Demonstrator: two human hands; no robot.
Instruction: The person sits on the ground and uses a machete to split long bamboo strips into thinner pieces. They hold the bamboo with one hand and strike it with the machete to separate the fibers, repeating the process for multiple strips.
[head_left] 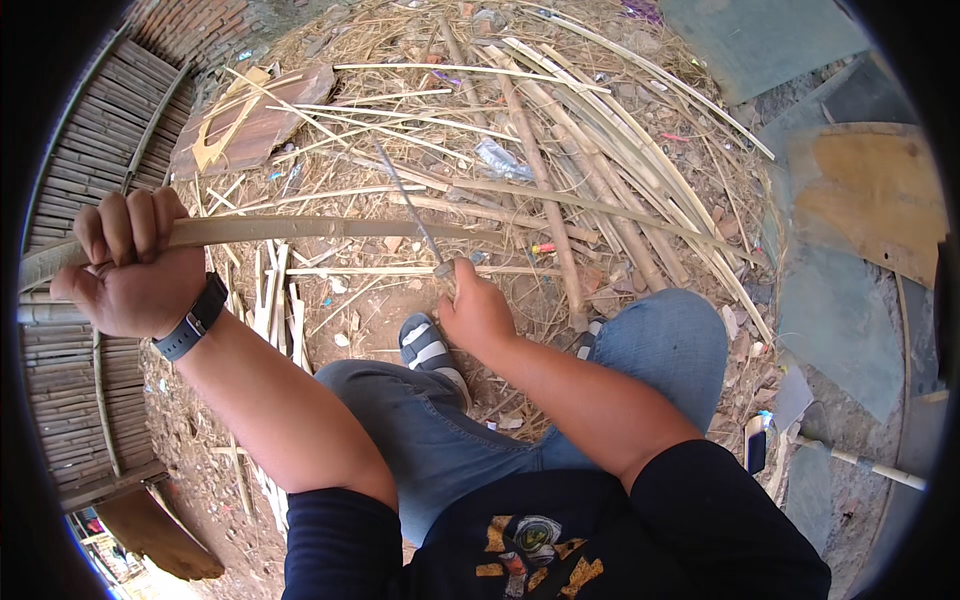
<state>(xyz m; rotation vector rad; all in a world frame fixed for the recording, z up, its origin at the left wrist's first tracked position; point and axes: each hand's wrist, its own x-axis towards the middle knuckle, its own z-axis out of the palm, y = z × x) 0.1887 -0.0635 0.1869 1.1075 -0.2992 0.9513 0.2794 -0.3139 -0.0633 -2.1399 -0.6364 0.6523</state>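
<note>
My left hand [140,265], a watch on its wrist, is wrapped round a long split bamboo strip [310,229] at the left. The strip runs to the right, and its far end lies in front of me above the ground. My right hand [475,308] is closed on the handle of a long, thin-bladed knife [412,208]. Its blade points up and to the left, away from me, and crosses the strip in the picture. Whether blade and strip touch, I cannot tell.
Bamboo poles [540,190] and thin split strips [650,165] lie across the littered ground ahead. A clear plastic bottle [500,160] is among them. A bamboo-slat wall [120,130] stands left; grey sheets [830,310] and a phone [757,450] lie right.
</note>
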